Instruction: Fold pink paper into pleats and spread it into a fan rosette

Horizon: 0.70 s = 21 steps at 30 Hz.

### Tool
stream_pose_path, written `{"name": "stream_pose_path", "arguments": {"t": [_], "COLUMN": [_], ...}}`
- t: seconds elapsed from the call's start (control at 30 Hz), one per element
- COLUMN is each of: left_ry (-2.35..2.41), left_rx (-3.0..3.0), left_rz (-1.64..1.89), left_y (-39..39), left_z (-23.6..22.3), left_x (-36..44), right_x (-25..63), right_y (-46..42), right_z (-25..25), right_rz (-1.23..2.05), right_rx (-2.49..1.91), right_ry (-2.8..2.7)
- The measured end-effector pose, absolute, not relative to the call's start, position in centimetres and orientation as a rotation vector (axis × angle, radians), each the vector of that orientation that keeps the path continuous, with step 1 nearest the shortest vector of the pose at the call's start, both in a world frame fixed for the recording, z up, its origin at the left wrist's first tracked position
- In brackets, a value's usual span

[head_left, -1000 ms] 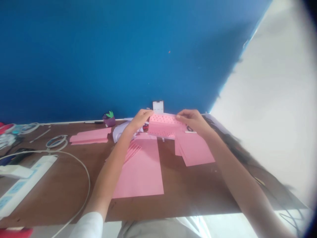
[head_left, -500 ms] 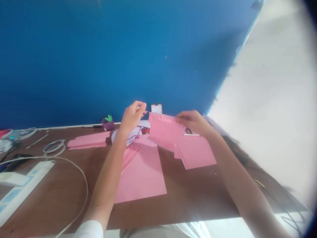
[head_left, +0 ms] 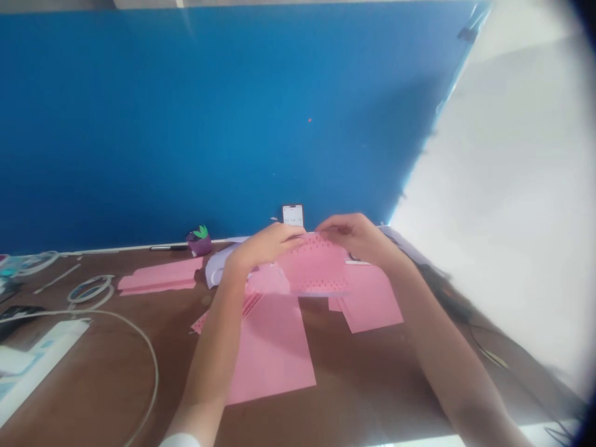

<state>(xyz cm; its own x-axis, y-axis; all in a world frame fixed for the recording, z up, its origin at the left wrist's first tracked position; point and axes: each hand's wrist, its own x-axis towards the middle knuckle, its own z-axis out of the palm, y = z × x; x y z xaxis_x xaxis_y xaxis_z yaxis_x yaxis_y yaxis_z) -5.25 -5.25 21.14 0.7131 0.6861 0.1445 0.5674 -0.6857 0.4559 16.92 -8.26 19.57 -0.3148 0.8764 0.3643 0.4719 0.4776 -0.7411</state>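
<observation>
A pink sheet of paper (head_left: 319,268) with rows of small dark marks along its upper and lower edges hangs above the table. My right hand (head_left: 357,237) pinches it near the top right. At the top left, the fingers of my left hand (head_left: 270,245) are closed on its upper edge; the thumb is hard to make out. Below my left forearm lies a narrow folded pink strip (head_left: 252,304) on a large plain pink sheet (head_left: 274,360). More pink sheets (head_left: 372,304) lie under my right hand, with a white-handled tool (head_left: 357,262) partly hidden there.
A phone (head_left: 293,215) stands against the blue wall. Left of it are a purple pot with green leaves (head_left: 199,242), folded pink paper (head_left: 161,276), tape rolls (head_left: 90,290) and crumpled lilac paper (head_left: 216,266). A white power strip (head_left: 46,366) and its looping cable (head_left: 156,366) occupy the left side.
My left hand first let go of the marked sheet's left corner and rose away, then came back onto its top edge. My right hand kept its hold. The view tilted up slightly.
</observation>
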Motion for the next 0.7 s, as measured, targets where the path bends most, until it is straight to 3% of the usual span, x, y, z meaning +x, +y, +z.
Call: {"name": "stream_pose_path", "arguments": {"t": [0.3, 0.7], "left_ry": [1.103, 1.009], "left_rx": [2.425, 2.248], "left_rz": [0.387, 0.446], "left_y": [-0.7, -2.8], "left_z": [18.3, 19.7], "left_x": [-5.5, -6.1], "right_x": [15.9, 16.6], "right_y": [-4.0, -4.4], "right_z": [15.5, 16.5], "right_rz": [0.907, 0.925], "right_rx": [-1.083, -1.077], "right_ry": [-1.631, -1.558]}}
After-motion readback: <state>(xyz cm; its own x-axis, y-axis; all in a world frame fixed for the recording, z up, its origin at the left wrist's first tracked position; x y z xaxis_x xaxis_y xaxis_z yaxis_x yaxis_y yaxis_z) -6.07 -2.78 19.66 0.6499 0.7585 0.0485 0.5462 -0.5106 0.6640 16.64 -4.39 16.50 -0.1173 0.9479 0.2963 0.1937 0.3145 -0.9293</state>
